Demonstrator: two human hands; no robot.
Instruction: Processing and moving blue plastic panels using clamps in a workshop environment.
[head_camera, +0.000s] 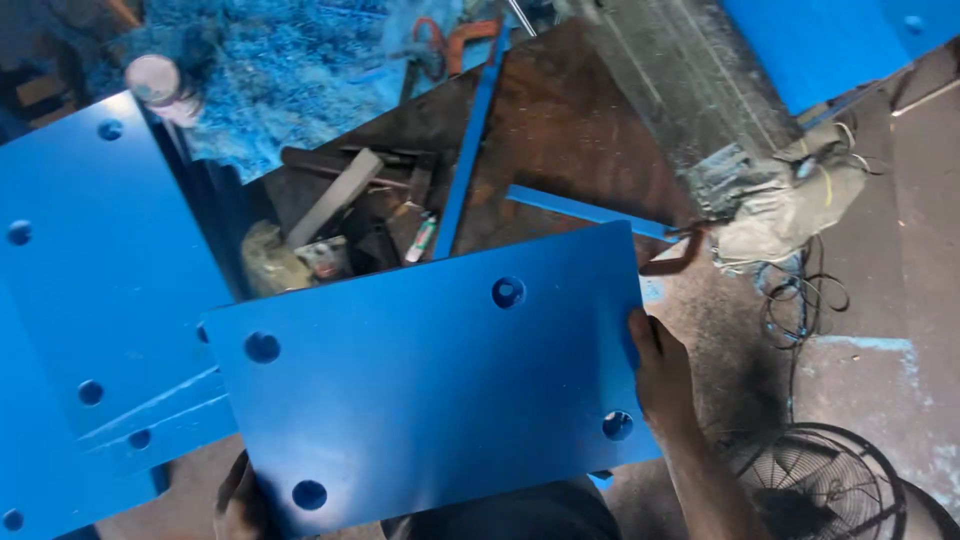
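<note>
Head view, looking down. Both hands hold a blue painted plate (420, 380), rectangular, with a round hole near each of its four corners. It sits tilted, right end higher, in the lower middle of the picture, held up over the floor and the person's lap.

Right hand (662, 375) grips the plate's right edge: thumb lies on the top face, between the two right-hand holes, the other fingers hidden beneath. Left hand (238, 500) is at the lower left corner, mostly under the plate; fingers curl around that edge, only their backs showing.

Left of it: a larger blue panel (90, 280) with similar holes, its lower right part passing under the held plate's left end. Whether they touch, cannot tell.

Behind the plate: a rusty brown metal sheet (570, 130) with two narrow blue strips (468, 150) lying on it, plus a grey bar (335, 198) and small clutter. Upper right: a dusty bundled machine (790, 190) with black cables (800, 300) trailing onto the concrete floor (900, 330). Lower right corner: a round wire fan guard (830, 480), just beside the right forearm.
</note>
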